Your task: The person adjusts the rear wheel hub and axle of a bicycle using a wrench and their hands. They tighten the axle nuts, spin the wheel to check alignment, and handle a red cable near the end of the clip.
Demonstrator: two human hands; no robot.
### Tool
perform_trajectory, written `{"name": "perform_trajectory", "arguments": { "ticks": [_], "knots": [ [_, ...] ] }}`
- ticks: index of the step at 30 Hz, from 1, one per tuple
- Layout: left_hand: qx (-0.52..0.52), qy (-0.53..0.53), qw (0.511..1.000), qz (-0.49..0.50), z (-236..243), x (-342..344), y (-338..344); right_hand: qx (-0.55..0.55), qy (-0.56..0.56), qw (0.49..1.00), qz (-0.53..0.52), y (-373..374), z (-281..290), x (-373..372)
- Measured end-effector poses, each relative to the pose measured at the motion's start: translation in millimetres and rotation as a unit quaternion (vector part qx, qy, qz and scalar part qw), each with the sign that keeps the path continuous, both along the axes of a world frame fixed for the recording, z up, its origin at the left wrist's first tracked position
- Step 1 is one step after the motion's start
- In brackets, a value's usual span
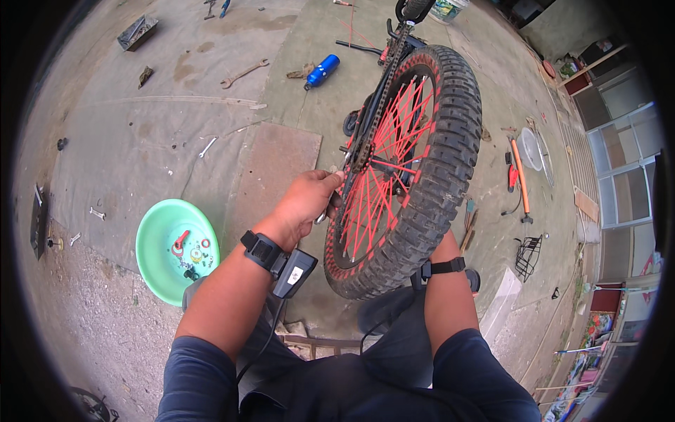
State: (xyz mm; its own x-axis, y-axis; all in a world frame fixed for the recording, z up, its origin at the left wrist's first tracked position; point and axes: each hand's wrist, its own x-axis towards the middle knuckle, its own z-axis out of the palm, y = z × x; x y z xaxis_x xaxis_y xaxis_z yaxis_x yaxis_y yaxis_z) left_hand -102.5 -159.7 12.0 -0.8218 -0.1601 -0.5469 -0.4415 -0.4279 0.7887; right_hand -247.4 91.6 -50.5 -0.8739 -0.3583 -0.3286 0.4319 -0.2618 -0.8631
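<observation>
My left hand (311, 200) pinches a metal piece (321, 218). Whether my right hand (444, 247), behind the tyre (455, 133), grips, I can't tell. Steadying the wheel (436, 98) should help.

The floor (197, 126) is lit evenly by soft, diffuse daylight, and shadows are kept faint. A small gleam is caught on the bottle (323, 72), while the shirt (344, 387) is rendered nearly black. The tyre (453, 105) is shown crisply, tread and all. Beyond the floor's right edge, the windows (636, 185) are bowed by the fisheye lens, and detail is softened; the frame's corners are swallowed by black.
</observation>
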Motion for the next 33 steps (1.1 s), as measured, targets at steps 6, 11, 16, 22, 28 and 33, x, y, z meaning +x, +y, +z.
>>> {"name": "perform_trajectory", "arguments": {
  "ticks": [6, 11, 16, 22, 28, 33],
  "knots": [
    [-0.059, -0.025, 0.993, 0.097, -12, -3, 2, -0.001, 0.015, 1.0, 0.023, 2, -2, -1],
    [-0.433, 0.153, 0.886, 0.066, 1, -39, -4, 0.001, 0.035, 0.998, 0.044, 4, -3, 0],
    [-0.45, 0.276, 0.849, 0.001, 25, -73, 1, 0.004, 0.062, 0.996, 0.066, 7, -4, -1],
    [-0.471, 0.249, 0.844, -0.062, 25, -85, 0, 0.009, 0.107, 0.991, 0.083, 8, -17, -12],
    [-0.462, 0.234, 0.854, -0.049, 20, -88, -1, 0.019, 0.032, 0.998, 0.055, 11, -12, -11],
    [-0.448, 0.245, 0.859, 0.036, 17, -82, -10, 0.079, 0.083, 0.988, 0.099, 16, 5, -2]
  ]
}}
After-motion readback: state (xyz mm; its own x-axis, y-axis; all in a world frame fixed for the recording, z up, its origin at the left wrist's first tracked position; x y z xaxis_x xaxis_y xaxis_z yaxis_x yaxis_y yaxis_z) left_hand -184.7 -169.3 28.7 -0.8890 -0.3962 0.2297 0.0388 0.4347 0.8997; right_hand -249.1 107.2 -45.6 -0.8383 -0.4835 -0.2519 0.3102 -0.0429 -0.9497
